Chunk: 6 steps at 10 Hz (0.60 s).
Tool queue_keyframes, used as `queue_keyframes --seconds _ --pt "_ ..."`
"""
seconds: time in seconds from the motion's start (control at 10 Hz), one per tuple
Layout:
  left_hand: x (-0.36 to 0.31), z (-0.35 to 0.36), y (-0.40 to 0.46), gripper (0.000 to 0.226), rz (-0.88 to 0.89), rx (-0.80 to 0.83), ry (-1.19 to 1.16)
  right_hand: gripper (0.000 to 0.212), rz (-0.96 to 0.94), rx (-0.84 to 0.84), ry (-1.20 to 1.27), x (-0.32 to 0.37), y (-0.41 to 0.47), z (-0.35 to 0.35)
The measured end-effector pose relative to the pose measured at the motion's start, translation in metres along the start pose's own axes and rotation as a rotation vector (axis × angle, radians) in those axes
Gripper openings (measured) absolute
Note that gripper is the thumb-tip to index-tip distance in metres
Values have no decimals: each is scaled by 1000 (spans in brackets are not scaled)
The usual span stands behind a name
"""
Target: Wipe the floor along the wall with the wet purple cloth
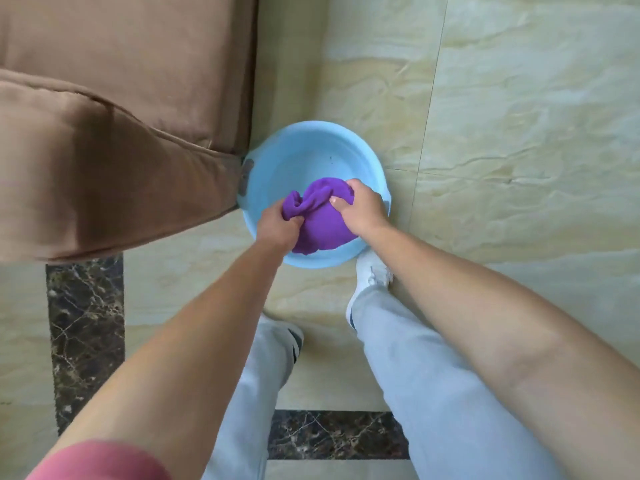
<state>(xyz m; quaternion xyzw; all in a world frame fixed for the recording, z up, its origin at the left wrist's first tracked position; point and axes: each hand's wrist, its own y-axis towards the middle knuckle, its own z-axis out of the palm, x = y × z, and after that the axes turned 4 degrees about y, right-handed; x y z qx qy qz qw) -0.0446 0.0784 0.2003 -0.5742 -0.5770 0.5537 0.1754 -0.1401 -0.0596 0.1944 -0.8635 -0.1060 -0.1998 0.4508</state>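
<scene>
A purple cloth (320, 220) is bunched up over a light blue basin (304, 157) that stands on the floor. My left hand (278, 225) grips the cloth's left end. My right hand (363, 209) grips its right side, thumb pressed on the fabric. Both hands hold it above the near half of the basin. The cloth's lower edge hangs down toward the basin's near rim. No wall shows in the head view.
A brown sofa (114, 133) fills the upper left and touches the basin's left rim. Beige marble tiles (519, 133) spread to the right, with dark marble strips (86, 334) at lower left. My legs in light trousers and white shoes (372, 271) stand just behind the basin.
</scene>
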Motion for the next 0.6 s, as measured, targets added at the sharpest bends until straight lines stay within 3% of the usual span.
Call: queue_keyframes --seconds 0.2,0.3,0.6 --pt "51 70 140 35 16 -76 290 32 -24 29 -232 -79 127 60" --pt "74 82 169 33 -12 -113 369 36 -39 -15 -294 -98 151 78" --pt "60 80 160 64 -148 -187 367 46 -88 53 -358 -84 144 71"
